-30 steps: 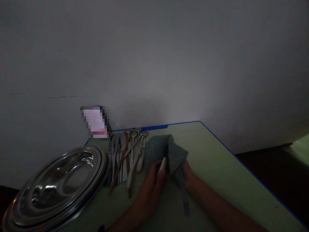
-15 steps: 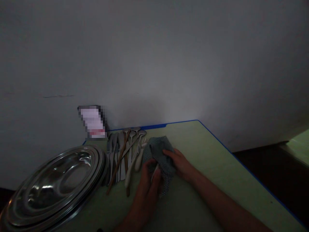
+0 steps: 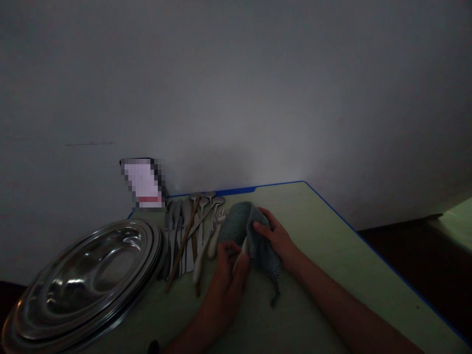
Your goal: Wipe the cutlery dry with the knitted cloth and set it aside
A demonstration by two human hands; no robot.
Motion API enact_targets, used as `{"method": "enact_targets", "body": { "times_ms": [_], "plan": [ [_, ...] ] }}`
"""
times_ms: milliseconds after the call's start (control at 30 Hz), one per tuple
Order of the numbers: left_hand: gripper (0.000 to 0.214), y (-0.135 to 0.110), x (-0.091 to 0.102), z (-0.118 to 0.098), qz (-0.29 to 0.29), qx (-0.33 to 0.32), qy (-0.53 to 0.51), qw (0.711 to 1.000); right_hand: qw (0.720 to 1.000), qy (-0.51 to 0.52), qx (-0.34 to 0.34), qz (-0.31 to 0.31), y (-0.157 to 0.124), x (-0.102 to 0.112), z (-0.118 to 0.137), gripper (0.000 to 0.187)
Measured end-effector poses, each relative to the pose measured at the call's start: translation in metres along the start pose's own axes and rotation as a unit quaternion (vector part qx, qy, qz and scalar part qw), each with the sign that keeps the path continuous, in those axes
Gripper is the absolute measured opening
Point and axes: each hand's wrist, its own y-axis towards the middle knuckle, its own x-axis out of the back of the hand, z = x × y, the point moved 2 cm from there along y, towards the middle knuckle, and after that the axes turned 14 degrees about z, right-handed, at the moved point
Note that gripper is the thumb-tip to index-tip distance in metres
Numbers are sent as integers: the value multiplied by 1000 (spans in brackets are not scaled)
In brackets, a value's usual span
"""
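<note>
My left hand [image 3: 228, 280] is closed around the pale handle [image 3: 242, 251] of a piece of cutlery. The far end of that piece disappears into a grey-green cloth [image 3: 235, 222], so its kind cannot be made out. My right hand [image 3: 278, 238] grips the cloth from the other side, thumb on top, and a twisted corner hangs down below it. Just left of the cloth lie forks [image 3: 221, 216] with pale handles, spoons [image 3: 218, 200], several knives [image 3: 170, 236] and brown wooden chopsticks [image 3: 183, 243], side by side and partly crossing.
A stack of shiny oval metal trays [image 3: 147, 241] fills the table's left side. Behind it a phone with a blurred screen [image 3: 142, 182] leans on the grey wall [image 3: 236, 98]. The pale green table [image 3: 332, 250] has a blue edge, with dark floor beyond at right.
My right hand has moved slightly up and right, drawing the cloth with it. More of the pale handle shows, and the cloth's loose corner hangs further right.
</note>
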Motion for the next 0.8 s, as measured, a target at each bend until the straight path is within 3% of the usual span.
{"method": "enact_targets", "body": {
  "times_ms": [200,333,567,800],
  "plan": [
    [20,-2,-1,0,21,-10,59,998,987,-159,13,-14,0,1,1,31],
    [19,-2,-2,1,30,3,45,999,972,-231,27,-11,3,8,3,31],
    [20,-2,-1,0,20,12,11,1000,989,-93,-17,114,3,8,1,22],
    [18,-2,1,-2,12,0,88,996,991,-110,1,74,3,6,-1,25]
  ]
}}
